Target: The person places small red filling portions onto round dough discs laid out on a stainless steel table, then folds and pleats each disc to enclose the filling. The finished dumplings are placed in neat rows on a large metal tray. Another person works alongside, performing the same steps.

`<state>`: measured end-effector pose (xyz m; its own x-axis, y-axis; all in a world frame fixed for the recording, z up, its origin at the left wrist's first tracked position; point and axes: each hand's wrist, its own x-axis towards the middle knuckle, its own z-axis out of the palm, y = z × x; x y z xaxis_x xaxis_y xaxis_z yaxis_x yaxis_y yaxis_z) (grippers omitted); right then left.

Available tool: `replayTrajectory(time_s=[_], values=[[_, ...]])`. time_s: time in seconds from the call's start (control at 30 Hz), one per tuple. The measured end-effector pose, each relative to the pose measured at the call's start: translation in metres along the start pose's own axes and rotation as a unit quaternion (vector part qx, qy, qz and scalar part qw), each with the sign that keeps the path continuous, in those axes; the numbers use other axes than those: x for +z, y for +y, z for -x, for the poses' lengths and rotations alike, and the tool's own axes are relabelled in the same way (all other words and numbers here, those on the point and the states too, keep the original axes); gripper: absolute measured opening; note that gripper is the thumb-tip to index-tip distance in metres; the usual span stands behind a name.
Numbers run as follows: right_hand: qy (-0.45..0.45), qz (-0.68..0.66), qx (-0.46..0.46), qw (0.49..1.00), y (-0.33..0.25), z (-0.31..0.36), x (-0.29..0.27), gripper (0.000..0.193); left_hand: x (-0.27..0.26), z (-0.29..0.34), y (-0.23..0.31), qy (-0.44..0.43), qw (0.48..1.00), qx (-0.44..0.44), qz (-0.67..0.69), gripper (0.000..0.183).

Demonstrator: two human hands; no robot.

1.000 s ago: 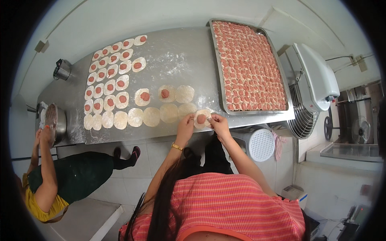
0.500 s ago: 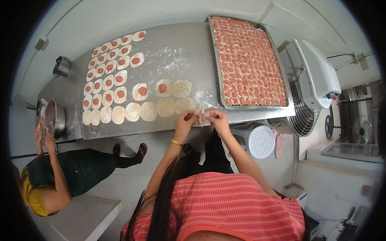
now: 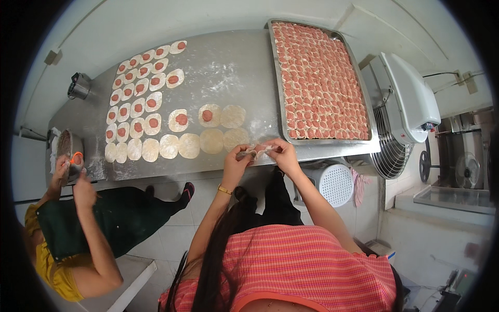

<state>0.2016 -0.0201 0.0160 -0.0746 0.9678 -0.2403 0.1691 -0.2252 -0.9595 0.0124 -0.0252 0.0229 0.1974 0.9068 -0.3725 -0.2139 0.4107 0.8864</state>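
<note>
Between both hands I hold a dumpling [image 3: 258, 151], a thin wrapper folded up around pink meat filling, over the table's front edge. My left hand [image 3: 237, 156] pinches one side of it. The fingers of my right hand [image 3: 283, 156] are closed on the opposite side. Just left of my hands, a row of bare round wrappers [image 3: 188, 146] runs along the table. Farther left lie several wrappers topped with meat filling [image 3: 153, 123]. To the right, a large metal tray [image 3: 283, 106] is packed with rows of open-topped dumplings [image 3: 325, 83].
The steel table [image 3: 228, 47] carries flour dust. A white mixer with a wire guard [image 3: 408, 99] stands right of the tray, a perforated stool [image 3: 336, 184] below it. At far left a co-worker's hands [image 3: 83, 192] work beside a metal bowl [image 3: 76, 143].
The wrapper in my hands has been gathered closer around the filling. At far left, the co-worker's hands have shifted to the right, with an orange-handled tool now over the bowl's edge.
</note>
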Motion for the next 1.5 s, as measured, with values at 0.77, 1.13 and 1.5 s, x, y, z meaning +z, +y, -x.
replayTrajectory(time_s=[0.77, 1.13, 1.5], values=[[0.001, 0.248, -0.152, 0.957, -0.009, 0.002, 0.007, 0.038, 0.005, -0.014, -0.023, -0.002, 0.938, 0.164, -0.307, 0.028], [0.026, 0.277, -0.207, 0.938, -0.008, 0.000, 0.012, 0.035, 0.009, -0.019, -0.008, -0.012, 0.906, 0.162, -0.391, 0.027], [0.034, 0.262, -0.234, 0.936, -0.008, -0.001, 0.016, 0.037, 0.010, -0.016, -0.002, -0.004, 0.906, 0.166, -0.389, 0.025]])
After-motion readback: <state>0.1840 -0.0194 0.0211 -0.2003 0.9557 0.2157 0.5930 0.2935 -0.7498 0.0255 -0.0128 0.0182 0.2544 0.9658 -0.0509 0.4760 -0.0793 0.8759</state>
